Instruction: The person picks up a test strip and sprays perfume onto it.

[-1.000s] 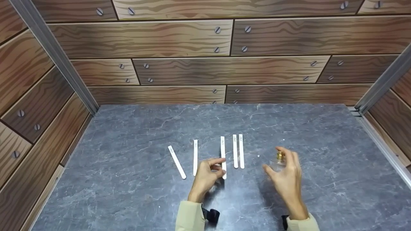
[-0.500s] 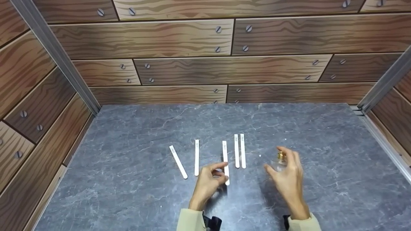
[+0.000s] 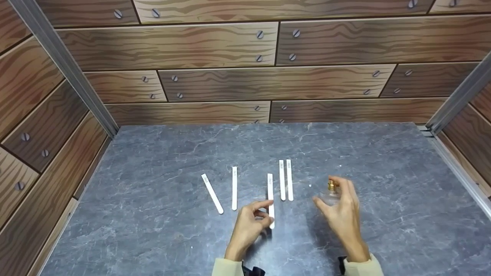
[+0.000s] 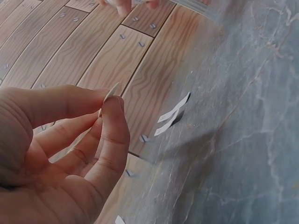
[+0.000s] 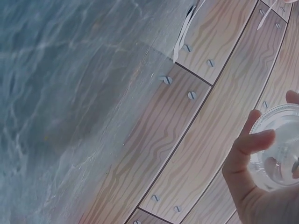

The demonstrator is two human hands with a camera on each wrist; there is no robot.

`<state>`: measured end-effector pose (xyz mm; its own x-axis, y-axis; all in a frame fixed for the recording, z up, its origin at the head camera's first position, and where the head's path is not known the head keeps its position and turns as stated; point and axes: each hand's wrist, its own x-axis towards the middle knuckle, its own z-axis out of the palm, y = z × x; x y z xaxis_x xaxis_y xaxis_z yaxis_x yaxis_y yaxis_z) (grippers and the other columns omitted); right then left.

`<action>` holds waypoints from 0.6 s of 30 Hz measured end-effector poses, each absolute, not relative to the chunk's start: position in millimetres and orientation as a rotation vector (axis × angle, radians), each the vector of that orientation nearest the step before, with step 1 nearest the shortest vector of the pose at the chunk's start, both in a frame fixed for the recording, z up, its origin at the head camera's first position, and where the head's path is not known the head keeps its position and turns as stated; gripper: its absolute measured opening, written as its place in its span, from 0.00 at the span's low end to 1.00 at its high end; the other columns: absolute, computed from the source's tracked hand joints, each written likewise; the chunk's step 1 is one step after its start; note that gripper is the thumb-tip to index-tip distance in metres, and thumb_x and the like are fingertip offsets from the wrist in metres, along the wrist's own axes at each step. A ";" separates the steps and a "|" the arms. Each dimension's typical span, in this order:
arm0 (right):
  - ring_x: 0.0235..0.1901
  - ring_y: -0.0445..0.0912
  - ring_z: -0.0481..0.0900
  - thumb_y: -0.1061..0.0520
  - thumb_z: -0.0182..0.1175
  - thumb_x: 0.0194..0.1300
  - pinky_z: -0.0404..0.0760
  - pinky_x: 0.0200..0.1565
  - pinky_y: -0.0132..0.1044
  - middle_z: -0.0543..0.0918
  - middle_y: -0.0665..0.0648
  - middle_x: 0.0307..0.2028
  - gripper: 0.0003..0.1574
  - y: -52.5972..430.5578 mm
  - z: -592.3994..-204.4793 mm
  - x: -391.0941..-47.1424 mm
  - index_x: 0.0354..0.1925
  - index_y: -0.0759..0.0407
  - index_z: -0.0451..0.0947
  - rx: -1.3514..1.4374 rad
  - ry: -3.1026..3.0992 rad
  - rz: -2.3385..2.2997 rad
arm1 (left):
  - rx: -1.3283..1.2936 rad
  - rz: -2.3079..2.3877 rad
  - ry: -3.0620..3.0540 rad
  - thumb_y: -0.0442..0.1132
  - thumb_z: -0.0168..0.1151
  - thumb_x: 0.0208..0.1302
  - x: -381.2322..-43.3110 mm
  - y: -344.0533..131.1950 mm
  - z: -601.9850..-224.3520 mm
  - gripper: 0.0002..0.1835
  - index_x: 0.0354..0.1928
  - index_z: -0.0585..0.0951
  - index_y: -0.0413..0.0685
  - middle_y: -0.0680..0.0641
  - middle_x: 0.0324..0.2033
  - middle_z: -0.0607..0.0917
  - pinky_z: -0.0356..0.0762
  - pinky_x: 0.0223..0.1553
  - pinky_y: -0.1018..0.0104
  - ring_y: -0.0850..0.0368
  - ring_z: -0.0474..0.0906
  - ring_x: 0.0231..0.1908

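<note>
My left hand (image 3: 247, 228) pinches a white paper test strip (image 3: 270, 188) between thumb and fingers near its lower, rounded end. The strip points away from me, with small print at its far end; in the left wrist view its end (image 4: 112, 92) pokes out past the fingertips. To the right, my right hand (image 3: 345, 211) grips a clear glass perfume bottle (image 3: 330, 197) with a gold spray neck, the index finger bent over at the gold top. From the right wrist, the bottle's round ribbed base (image 5: 275, 140) shows between thumb and fingers.
A close pair of strips, one (image 3: 282, 180) beside the other (image 3: 289, 180), lies on the grey marbled table (image 3: 172, 237) between my hands. Further left lie an upright strip (image 3: 234, 188) and a slanted strip (image 3: 212, 193). Wood-patterned walls (image 3: 215, 46) enclose the back and sides.
My left hand has drawn the pinched strip toward me and slightly right. The right hand with the perfume bottle stays nearly in place, and the other strips have not moved.
</note>
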<state>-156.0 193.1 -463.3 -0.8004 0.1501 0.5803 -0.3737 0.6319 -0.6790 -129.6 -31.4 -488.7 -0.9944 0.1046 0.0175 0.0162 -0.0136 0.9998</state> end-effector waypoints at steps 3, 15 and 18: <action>0.39 0.57 0.78 0.76 0.78 0.37 0.77 0.44 0.37 0.78 0.66 0.41 0.40 193.2 -462.9 -156.2 0.52 0.74 0.75 0.185 -2.256 1.120 | 0.148 2.199 2.130 0.14 0.62 0.50 -127.8 -30.4 -488.4 0.27 0.56 0.80 0.24 0.42 0.46 0.82 0.84 0.32 0.68 0.52 0.82 0.37; 0.37 0.55 0.79 0.74 0.78 0.36 0.77 0.41 0.38 0.80 0.63 0.39 0.39 193.3 -463.8 -156.1 0.51 0.70 0.77 0.185 -2.249 1.124 | 0.212 2.212 2.055 0.13 0.62 0.48 -117.8 -27.9 -482.3 0.29 0.57 0.78 0.23 0.40 0.45 0.82 0.86 0.35 0.66 0.49 0.83 0.39; 0.36 0.54 0.78 0.75 0.78 0.35 0.77 0.40 0.38 0.80 0.64 0.38 0.39 192.4 -464.2 -155.8 0.50 0.71 0.78 0.196 -2.241 1.118 | 0.224 2.209 2.057 0.13 0.63 0.48 -116.2 -26.4 -481.3 0.29 0.57 0.78 0.23 0.38 0.47 0.82 0.86 0.35 0.66 0.49 0.83 0.39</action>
